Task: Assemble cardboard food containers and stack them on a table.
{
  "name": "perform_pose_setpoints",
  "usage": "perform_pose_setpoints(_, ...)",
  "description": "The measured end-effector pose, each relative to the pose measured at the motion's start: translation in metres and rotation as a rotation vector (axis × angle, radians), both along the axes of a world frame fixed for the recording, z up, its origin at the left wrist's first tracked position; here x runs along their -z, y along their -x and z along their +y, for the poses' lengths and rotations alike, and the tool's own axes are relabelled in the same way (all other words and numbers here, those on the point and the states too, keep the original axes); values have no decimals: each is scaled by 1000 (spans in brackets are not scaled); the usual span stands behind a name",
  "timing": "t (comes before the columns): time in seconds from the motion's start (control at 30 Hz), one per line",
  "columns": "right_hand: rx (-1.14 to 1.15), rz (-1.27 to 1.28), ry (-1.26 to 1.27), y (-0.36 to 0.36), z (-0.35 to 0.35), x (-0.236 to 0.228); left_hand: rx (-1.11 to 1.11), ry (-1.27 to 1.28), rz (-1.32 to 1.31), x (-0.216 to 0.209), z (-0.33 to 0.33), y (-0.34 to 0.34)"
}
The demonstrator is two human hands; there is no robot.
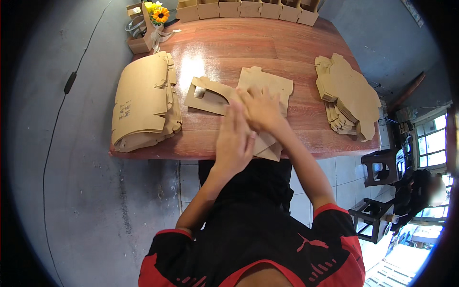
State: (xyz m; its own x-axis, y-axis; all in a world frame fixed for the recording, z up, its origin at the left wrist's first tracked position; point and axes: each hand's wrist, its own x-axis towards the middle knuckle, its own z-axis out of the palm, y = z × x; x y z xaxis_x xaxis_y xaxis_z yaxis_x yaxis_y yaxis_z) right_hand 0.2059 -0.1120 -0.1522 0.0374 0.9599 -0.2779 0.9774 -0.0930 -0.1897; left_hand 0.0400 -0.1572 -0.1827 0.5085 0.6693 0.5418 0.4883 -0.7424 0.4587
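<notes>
A brown cardboard box blank lies partly folded at the table's front edge. Its left part has a cut-out opening and a curved edge, and its lower flap reaches past the edge. Flat on the blank's middle rests my right hand, fingers spread. My left hand is just to the left and nearer to me, fingers stretched out close together beside the right hand. Whether the left palm presses on the cardboard cannot be made out. Neither hand grips anything.
At the left stands a stack of curved cardboard sheets; at the right, a pile of flat cut blanks. Folded boxes line the far edge of the wooden table. A cardboard holder with flowers is far left. A person sits right.
</notes>
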Motion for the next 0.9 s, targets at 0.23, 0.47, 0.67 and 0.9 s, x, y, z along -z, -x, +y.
perform_pose_setpoints(0.23,25,-208,-272,-31,36,27,45,-29,369,11,-8,-9)
perform_pose_setpoints(0.47,78,-152,-370,-29,47,39,-20,327,482,-30,50,-20)
perform_pose_setpoints(0.67,117,-152,-438,-28,46,46,-369,46,647,-4,98,-21)
perform_pose_setpoints(0.9,133,-88,-448,-31,48,51,-325,99,584,15,107,-19)
